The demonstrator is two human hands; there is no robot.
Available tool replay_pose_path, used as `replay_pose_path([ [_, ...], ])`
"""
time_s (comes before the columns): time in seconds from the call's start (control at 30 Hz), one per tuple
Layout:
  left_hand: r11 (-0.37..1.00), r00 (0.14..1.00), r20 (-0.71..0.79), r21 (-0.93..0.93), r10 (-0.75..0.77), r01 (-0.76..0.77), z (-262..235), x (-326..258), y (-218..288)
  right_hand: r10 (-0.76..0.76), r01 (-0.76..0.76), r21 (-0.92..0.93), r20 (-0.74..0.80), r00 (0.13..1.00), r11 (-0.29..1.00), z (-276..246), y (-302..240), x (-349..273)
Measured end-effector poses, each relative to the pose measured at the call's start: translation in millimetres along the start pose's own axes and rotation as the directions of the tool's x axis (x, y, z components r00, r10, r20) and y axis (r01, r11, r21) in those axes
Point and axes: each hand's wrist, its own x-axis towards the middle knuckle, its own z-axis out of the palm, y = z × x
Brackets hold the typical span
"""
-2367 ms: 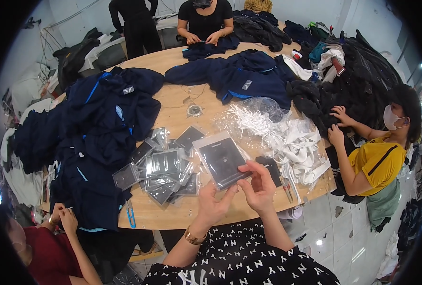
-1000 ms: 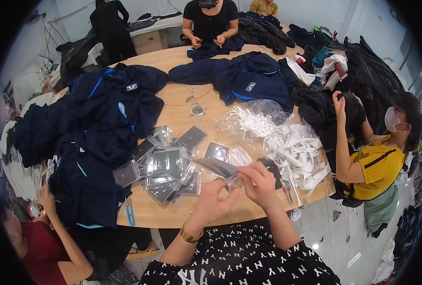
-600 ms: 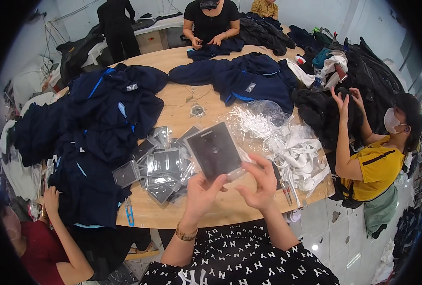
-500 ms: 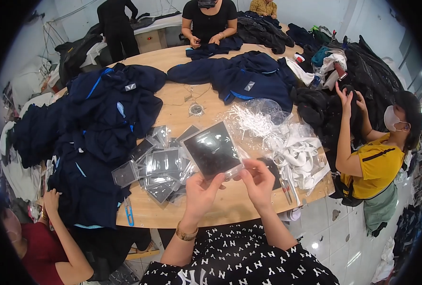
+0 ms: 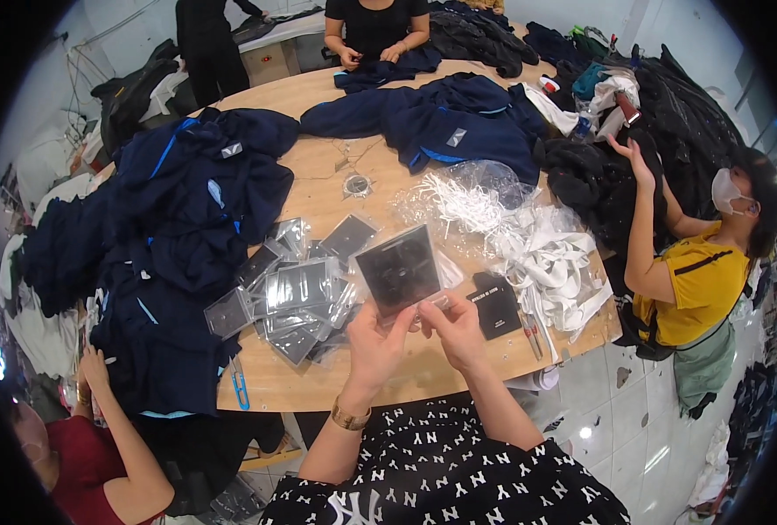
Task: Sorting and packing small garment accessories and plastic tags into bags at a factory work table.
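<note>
My left hand (image 5: 376, 337) and my right hand (image 5: 452, 325) both pinch the lower edge of a clear plastic pouch with a dark square card inside (image 5: 399, 269), held upright over the front of the round wooden table (image 5: 318, 188). Left of it lies a pile of several similar clear pouches (image 5: 297, 289). A black card (image 5: 496, 304) lies flat on the table just right of my right hand.
Navy jackets (image 5: 178, 219) cover the table's left and far side. A heap of white cords in clear bags (image 5: 520, 232) lies to the right. A person in yellow (image 5: 699, 271) handles dark clothes at right; others sit far side and lower left. Blue scissors (image 5: 240, 385) near the front edge.
The pouch was held flat and edge-on a second ago; I have tipped it upright so its dark face shows, and both hands have closed in on its lower edge.
</note>
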Motion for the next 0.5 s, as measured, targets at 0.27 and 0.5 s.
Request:
replay_pose_path([
  [0.27,0.989,0.991,0.063,0.096,-0.116,0.110,-35.7,-2.2,-29.7,0.159,-0.159,0.171,0.013,0.987,0.972,4.2,30.6,12.7],
  [0.5,0.978,0.989,-0.011,0.149,-0.148,0.148,-56.5,-2.2,-44.4,0.136,-0.134,-0.023,0.143,0.980,0.991,13.6,52.3,26.4],
])
